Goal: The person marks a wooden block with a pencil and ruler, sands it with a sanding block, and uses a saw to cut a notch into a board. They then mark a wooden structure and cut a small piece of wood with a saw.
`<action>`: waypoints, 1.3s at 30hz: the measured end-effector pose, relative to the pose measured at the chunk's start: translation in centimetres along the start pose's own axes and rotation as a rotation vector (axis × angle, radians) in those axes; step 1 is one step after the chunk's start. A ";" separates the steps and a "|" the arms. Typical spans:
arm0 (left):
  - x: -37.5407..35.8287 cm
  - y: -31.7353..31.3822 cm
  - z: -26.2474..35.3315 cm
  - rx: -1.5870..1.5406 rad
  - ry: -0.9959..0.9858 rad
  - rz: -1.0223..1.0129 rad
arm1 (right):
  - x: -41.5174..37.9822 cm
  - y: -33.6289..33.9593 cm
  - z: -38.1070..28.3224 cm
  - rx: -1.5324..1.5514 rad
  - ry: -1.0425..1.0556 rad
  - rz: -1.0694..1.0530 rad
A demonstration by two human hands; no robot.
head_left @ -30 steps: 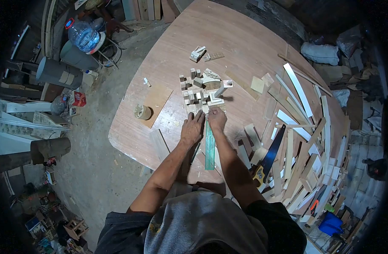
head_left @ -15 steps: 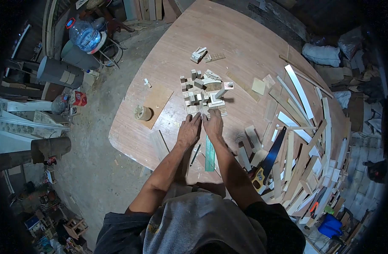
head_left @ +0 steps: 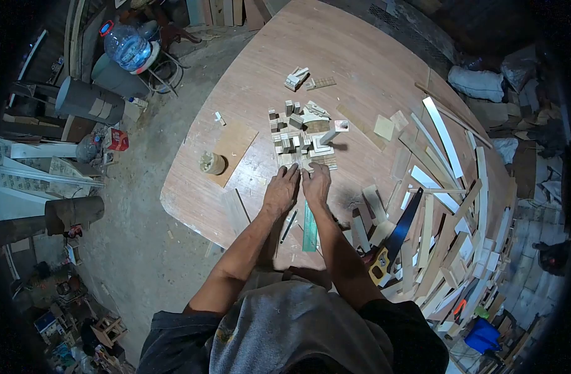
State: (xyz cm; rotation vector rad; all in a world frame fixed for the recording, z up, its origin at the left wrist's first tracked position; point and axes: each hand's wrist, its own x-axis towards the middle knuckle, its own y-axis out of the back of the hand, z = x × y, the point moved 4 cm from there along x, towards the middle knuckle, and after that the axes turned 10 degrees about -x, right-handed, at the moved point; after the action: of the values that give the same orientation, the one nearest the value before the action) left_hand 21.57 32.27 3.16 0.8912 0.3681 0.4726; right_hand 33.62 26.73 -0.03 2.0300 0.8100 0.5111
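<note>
- The wooden block model (head_left: pixel 297 121) sits on the bench (head_left: pixel 260 81), just beyond both hands.
- Left hand (head_left: pixel 280 191): fingers partly extended, tips at the model's near edge; whether they pinch anything, I cannot tell.
- Right hand (head_left: pixel 316 186): fingers bent, tips at the near edge, further right; its grip is unclear too.
- The green strip (head_left: pixel 310 230) lies nearer, beside the right forearm; the dark pencil-like stick (head_left: pixel 288 226) lies left of it.
</note>
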 end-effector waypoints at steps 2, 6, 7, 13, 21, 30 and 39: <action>-0.1 0.0 0.0 -0.012 -0.004 -0.011 | -0.3 -0.2 0.5 0.037 -0.004 0.058; 0.1 0.1 0.1 -0.009 0.010 -0.038 | -0.5 0.0 0.5 -0.003 0.055 0.119; 0.1 0.1 0.0 -0.026 0.017 -0.045 | -0.4 0.0 0.4 -0.016 0.082 0.131; 0.0 0.0 -0.5 -0.088 0.010 0.008 | 0.2 -0.6 -0.8 0.010 0.035 0.052; -0.6 0.1 -1.4 -0.090 0.005 -0.007 | 1.3 -1.1 -1.8 -0.028 0.030 0.066; -0.9 -0.5 -2.1 -0.154 -0.004 0.029 | 1.0 -1.0 -1.6 0.030 0.066 0.056; -1.2 0.9 -1.3 -0.207 0.021 0.017 | 0.7 -0.3 -1.3 0.060 0.052 0.074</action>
State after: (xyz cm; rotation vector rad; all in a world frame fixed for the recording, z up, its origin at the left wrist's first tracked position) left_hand 19.75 32.94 3.31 0.6895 0.3243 0.5263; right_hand 33.16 28.09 0.47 2.1158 0.7927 0.5900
